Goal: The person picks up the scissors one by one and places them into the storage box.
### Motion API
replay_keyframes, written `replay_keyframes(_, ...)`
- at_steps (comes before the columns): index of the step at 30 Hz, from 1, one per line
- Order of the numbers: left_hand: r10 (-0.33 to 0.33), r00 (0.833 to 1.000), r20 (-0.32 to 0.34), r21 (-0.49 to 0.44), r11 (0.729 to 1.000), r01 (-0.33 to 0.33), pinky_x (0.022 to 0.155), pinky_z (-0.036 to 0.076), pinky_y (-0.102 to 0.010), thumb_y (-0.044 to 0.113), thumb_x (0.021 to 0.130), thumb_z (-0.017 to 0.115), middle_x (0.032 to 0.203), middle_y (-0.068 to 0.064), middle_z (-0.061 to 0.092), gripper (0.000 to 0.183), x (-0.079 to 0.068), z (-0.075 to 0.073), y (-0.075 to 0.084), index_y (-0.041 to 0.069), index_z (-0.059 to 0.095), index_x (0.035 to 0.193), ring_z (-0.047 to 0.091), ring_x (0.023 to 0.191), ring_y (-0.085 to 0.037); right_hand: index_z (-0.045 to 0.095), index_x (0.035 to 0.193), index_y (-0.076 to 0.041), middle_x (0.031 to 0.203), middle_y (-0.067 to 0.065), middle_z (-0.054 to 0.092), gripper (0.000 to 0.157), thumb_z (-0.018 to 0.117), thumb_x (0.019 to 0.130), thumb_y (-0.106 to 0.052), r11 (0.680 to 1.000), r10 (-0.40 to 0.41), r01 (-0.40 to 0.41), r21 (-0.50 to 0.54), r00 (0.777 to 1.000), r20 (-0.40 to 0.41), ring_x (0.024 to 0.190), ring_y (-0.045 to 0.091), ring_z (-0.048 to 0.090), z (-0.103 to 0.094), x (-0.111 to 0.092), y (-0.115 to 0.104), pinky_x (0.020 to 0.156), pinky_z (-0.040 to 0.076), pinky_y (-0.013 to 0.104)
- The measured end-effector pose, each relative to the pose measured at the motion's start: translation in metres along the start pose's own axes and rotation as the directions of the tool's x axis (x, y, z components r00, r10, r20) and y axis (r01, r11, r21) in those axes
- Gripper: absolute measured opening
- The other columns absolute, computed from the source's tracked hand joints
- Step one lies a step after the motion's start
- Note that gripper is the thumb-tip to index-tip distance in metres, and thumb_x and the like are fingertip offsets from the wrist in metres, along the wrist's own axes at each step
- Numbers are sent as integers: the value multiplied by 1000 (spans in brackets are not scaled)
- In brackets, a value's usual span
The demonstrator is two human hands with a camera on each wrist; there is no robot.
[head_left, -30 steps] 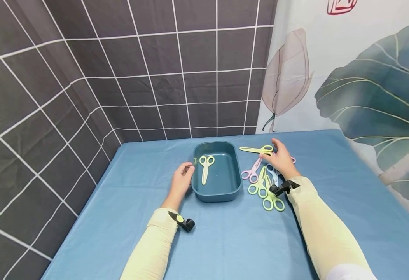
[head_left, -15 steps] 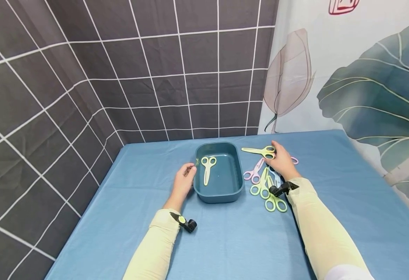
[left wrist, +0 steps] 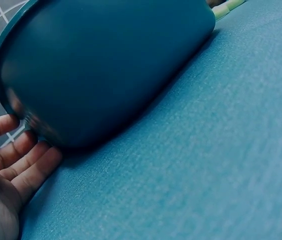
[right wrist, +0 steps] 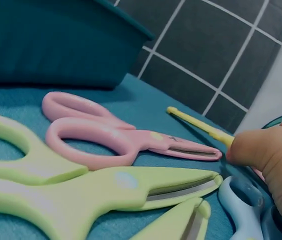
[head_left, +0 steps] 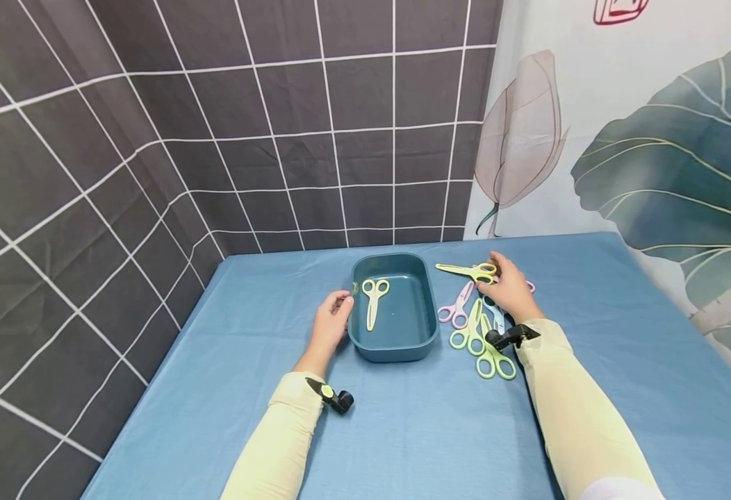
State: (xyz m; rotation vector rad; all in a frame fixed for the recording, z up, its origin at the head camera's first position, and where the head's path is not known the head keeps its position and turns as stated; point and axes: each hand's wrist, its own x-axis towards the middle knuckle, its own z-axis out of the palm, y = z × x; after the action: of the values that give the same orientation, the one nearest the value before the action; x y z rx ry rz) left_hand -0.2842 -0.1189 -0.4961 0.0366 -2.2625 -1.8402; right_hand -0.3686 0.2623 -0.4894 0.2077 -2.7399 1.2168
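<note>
My right hand (head_left: pixel 509 288) pinches a pair of yellow scissors (head_left: pixel 462 271) by the handles, blades pointing left. In the right wrist view, the yellow scissors (right wrist: pixel 196 124) show edge-on by the thumb, tilted above the cloth. My left hand (head_left: pixel 330 321) touches the left side of a dark teal box (head_left: pixel 393 353). Its fingers (left wrist: pixel 37 172) lie lightly bent against the outer wall in the left wrist view. Inside the box lies a pale yellow pair of scissors (head_left: pixel 373 305).
Pink scissors (head_left: pixel 458 305), two green pairs (head_left: pixel 468 337) and blue scissors (head_left: pixel 495 316) lie right of the box. A pink handle (head_left: pixel 531 285) shows behind the right hand. Blue cloth (head_left: pixel 378 430) covers the table; a dark gridded curtain (head_left: pixel 303 139) hangs behind.
My right thumb and fingers have closed on the yellow scissors' handles. The left hand stays beside the box, and the whole view has shifted slightly.
</note>
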Motion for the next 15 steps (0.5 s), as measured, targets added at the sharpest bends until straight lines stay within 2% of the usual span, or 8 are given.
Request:
replay_keyframes(4, -6, 1000, -2, -1, 1000, 6, 60, 49, -25, 19, 101, 60, 102, -14, 65, 30, 1, 0, 0, -1, 64, 122, 56, 70, -13, 25, 156, 4, 148, 31, 42, 80, 70, 91, -9, 997, -9, 11, 81, 1000, -28, 134, 45, 44, -2, -3, 1, 110, 39, 55)
replay_keyframes(8, -8, 1000, -1, 2, 1000, 8, 59, 49, -25, 19, 101, 60, 102, -14, 65, 30, 1, 0, 0, -1, 64, 122, 55, 69, -12, 30, 154, 6, 146, 31, 42, 76, 69, 90, -8, 993, -20, 25, 113, 999, -43, 131, 46, 45, -3, -6, 1, 109, 39, 55)
replay_keyframes(15, 0, 1000, -1, -9, 1000, 0, 58, 48, -24, 18, 101, 60, 96, -9, 63, 28, 3, 1, -3, -1, 65, 121, 54, 68, -11, 52, 142, 4, 139, 27, 40, 56, 67, 91, -17, 998, -54, 54, -14, 998, -33, 114, 41, 48, -1, -9, -1, 96, 42, 55)
